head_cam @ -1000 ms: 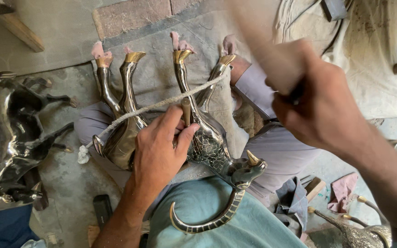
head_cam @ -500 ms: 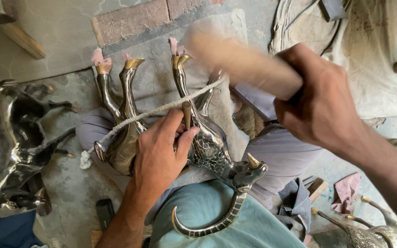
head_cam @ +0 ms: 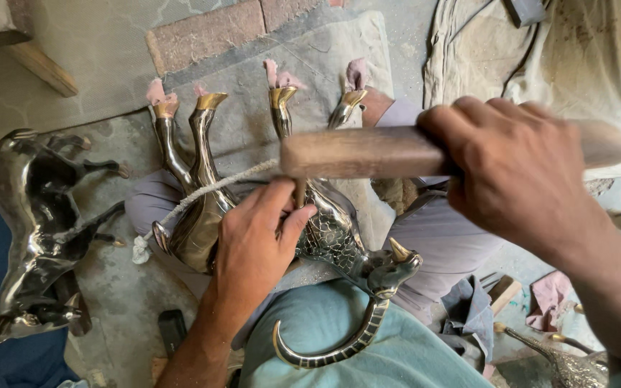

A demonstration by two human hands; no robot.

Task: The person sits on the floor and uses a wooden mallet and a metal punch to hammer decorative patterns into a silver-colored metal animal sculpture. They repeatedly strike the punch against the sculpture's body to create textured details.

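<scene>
Horn [head_cam: 325, 352] of the upturned metal antelope figure [head_cam: 325, 230] curls over my lap at lower centre. Mid-frame, my left hand [head_cam: 253, 251] pinches a thin punch [head_cam: 300, 192] against its belly. My right hand [head_cam: 519, 172], clamped on the wooden mallet [head_cam: 368, 152], has swung down from upper frame onto the punch head: the blow is landing. Another figure [head_cam: 30, 223] lies far left.
</scene>
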